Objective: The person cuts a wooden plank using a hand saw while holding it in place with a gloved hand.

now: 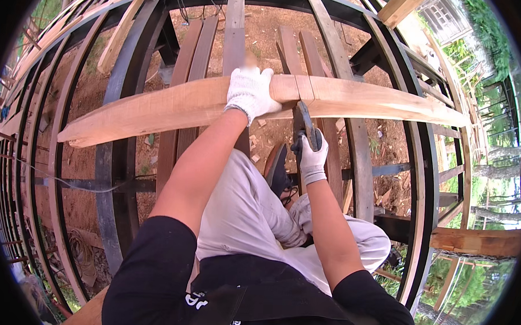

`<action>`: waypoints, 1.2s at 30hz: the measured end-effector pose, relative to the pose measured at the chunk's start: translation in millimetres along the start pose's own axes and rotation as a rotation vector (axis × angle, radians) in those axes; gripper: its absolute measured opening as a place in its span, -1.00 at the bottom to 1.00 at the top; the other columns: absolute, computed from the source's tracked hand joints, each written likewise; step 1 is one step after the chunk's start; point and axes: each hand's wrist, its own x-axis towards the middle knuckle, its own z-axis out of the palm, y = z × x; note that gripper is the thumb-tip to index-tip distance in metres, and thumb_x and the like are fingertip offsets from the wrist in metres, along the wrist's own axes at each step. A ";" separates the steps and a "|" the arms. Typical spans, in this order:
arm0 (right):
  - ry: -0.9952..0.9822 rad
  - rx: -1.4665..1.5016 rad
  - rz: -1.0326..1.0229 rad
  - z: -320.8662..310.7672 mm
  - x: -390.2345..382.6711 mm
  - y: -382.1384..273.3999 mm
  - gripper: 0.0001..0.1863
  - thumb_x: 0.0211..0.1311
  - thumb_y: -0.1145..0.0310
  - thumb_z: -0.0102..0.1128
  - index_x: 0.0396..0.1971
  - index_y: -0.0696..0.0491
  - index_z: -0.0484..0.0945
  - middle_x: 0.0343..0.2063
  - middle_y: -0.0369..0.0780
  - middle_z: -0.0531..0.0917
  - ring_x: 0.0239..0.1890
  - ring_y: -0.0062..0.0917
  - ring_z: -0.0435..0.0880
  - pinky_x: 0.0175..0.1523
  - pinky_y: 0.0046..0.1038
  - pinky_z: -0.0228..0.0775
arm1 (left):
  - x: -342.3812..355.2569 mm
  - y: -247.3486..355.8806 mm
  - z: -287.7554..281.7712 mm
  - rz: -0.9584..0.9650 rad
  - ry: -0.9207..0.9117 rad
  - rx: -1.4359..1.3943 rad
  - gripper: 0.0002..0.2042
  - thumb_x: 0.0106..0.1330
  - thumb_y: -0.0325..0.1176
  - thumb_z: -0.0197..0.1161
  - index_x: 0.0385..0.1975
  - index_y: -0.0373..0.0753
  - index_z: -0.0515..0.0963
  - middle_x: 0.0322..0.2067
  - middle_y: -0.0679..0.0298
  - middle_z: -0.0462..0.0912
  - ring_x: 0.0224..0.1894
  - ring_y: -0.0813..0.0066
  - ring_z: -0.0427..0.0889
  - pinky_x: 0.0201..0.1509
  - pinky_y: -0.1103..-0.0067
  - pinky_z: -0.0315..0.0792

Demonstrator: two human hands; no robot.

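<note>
A long, pale wooden beam (158,108) lies crosswise in front of me over the framing. In a white knit glove, my left hand (249,92) is wrapped over the beam's top near its middle, pressing on it. My right hand (313,158), also gloved, is closed round the dark handle of a handsaw (301,115). The saw's blade points away from me and meets the beam's near side, just right of my left hand. Thin dark lines cross the beam's face beside the blade. How deep the blade sits in the wood cannot be seen.
Dark metal beams (119,179) and timber joists (358,167) run away from me, with gaps over reddish soil (387,194). Brown planks (200,49) lie between them. My bent legs and a dark shoe (277,163) are close below the saw. Cables (202,3) hang at the far side.
</note>
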 end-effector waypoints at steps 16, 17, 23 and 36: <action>-0.045 0.334 0.116 12.1 -38.4 -25.0 -0.67 0.36 0.56 0.27 0.10 0.19 0.51 -0.19 -0.20 0.68 -0.31 -0.54 0.73 -0.22 -0.45 0.62 | -9.8 -15.8 7.9 -0.030 0.065 0.069 -0.23 -0.11 0.29 0.48 0.09 -0.07 0.58 -0.07 0.12 0.67 0.05 0.20 0.65 0.17 0.31 0.40; -0.081 0.269 0.042 9.2 -33.4 -22.9 -0.74 0.35 0.58 0.26 0.01 0.18 0.53 -0.27 -0.23 0.68 -0.38 -0.56 0.72 -0.30 -0.48 0.60 | -8.5 -15.2 3.4 -0.028 0.044 0.057 -0.23 -0.11 0.29 0.48 0.09 -0.06 0.58 -0.07 0.12 0.67 0.05 0.20 0.66 0.17 0.31 0.41; -0.113 0.113 0.036 3.1 -36.1 -26.9 -0.77 0.25 0.53 0.37 -0.11 0.15 0.59 -0.26 -0.24 0.70 -0.14 -0.53 0.66 0.08 -0.43 0.50 | -14.6 -12.8 5.3 0.002 0.041 -0.006 -0.12 -0.09 0.31 0.44 0.25 -0.07 0.50 0.06 0.11 0.63 0.18 0.19 0.56 0.31 0.33 0.27; -0.052 0.485 0.239 -60.5 -93.0 42.8 -0.66 0.58 0.31 -0.01 0.15 0.17 0.57 -0.10 -0.08 0.75 -0.04 -0.36 0.77 0.18 -0.37 0.61 | -19.3 -13.4 0.4 0.087 0.092 0.097 0.00 0.02 0.24 0.46 0.44 -0.24 0.33 0.41 0.03 0.40 0.46 0.09 0.33 0.50 0.21 0.14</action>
